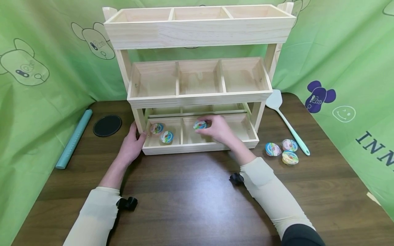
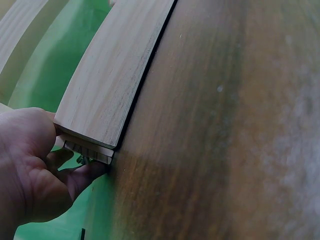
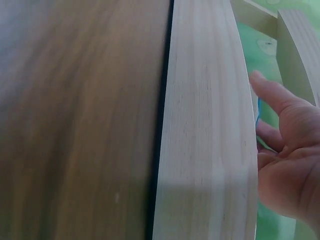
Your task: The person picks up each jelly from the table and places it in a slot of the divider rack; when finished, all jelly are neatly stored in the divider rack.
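Note:
A pale wooden three-tier shelf [image 1: 200, 36] stands on the table, each tier split into compartments. My right hand [image 1: 219, 129] pinches a small jelly cup [image 1: 200, 125] with a printed lid, over the middle compartment of the bottom tier. In the right wrist view that hand [image 3: 295, 150] is partly behind the tier's front board [image 3: 210, 130], which hides most of the cup. Two more jelly cups, one pinkish [image 1: 156, 128] and one blue [image 1: 166, 137], lie in the bottom left compartment. My left hand [image 1: 131, 147] grips the bottom tier's left end, its fingers [image 2: 82, 177] curled at the board's end.
Three jelly cups [image 1: 289, 145] cluster on the table right of the shelf, beside a pale blue spatula [image 1: 290, 124]. On the left lie a black round disc [image 1: 107, 125] and a light blue tube [image 1: 74, 140]. Green printed cloth [image 1: 46, 112] hangs behind and at both sides.

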Motion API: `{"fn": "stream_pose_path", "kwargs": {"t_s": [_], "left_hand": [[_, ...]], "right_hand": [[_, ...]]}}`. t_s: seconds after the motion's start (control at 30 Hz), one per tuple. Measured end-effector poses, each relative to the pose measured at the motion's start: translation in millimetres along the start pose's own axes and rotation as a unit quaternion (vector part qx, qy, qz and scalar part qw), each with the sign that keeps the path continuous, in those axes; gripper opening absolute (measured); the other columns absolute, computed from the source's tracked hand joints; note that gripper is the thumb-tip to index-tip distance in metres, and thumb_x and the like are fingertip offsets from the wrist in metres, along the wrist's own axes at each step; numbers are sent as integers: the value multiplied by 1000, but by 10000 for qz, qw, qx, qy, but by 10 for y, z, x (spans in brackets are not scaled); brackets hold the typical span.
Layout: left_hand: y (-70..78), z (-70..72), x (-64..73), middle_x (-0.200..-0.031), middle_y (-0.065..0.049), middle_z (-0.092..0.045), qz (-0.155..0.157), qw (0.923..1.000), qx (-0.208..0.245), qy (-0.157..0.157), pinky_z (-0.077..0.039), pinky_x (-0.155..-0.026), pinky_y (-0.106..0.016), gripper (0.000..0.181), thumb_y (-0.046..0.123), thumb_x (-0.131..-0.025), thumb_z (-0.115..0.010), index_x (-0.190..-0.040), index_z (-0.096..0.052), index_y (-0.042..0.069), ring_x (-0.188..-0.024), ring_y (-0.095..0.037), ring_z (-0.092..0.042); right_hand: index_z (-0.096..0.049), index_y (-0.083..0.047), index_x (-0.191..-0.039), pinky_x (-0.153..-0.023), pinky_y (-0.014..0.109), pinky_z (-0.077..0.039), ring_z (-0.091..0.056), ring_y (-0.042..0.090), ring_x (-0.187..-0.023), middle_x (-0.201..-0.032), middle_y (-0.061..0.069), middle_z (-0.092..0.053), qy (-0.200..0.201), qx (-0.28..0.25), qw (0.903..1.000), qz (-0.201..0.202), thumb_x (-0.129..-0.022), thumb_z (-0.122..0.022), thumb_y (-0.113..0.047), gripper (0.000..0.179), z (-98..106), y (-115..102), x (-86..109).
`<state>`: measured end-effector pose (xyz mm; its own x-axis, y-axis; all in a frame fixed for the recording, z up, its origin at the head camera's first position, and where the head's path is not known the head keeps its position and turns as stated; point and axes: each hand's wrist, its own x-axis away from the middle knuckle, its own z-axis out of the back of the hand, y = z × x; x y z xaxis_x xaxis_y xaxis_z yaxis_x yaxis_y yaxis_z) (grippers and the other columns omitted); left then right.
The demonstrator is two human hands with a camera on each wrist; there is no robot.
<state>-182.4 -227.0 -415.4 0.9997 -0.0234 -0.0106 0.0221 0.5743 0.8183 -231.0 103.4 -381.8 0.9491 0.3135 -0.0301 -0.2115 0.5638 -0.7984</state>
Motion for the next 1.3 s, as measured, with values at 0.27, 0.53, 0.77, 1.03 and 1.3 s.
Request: {"fn": "stream_pose_path", "kwargs": {"t_s": [0.27,0.53,0.77,1.03,1.3], "left_hand": [[4,7,-1,-156,-30,-32,21,10000,35,-9,-29,-112,-61,70,31,-108,-43,-164,-4,12,-139,-46,-36],[16,2,-3,-157,-30,-32,28,10000,4,-5,-29,-112,-61,70,31,-108,-43,-164,-5,12,-139,-46,-36],[25,5,3,-157,-30,-31,43,10000,-10,-9,-28,-112,-62,71,33,-108,-42,-164,-3,12,-140,-47,-34],[22,8,-3,-157,-30,-32,67,10000,-4,-6,-29,-112,-61,71,33,-108,-43,-164,-4,13,-139,-46,-36],[21,6,1,-155,-30,-34,17,10000,0,3,-30,-111,-61,71,33,-108,-43,-164,-4,12,-138,-46,-38]], "right_hand": [[-69,-3,-128,-86,37,-52,-64,26,-98,-114,13,-70,44,100,9999,23,-83,-85,-23,52,-120,-42,-123],[-68,-2,-127,-88,37,-52,-63,27,-101,-117,15,-69,100,177,9998,53,-83,-84,-19,51,-208,-38,-204],[-68,-1,-127,-88,36,-52,-64,27,-100,-115,15,-70,2,255,9996,96,-82,-84,-17,51,-299,-46,-246],[-68,0,-125,-92,35,-52,-66,29,-103,-116,16,-70,-33,367,9993,13,-79,-85,-14,51,-392,-78,-275],[-67,-2,-126,-95,35,-50,-64,29,-108,-120,14,-69,61,676,9977,14,-78,-86,-22,55,-431,-90,-285]]}}
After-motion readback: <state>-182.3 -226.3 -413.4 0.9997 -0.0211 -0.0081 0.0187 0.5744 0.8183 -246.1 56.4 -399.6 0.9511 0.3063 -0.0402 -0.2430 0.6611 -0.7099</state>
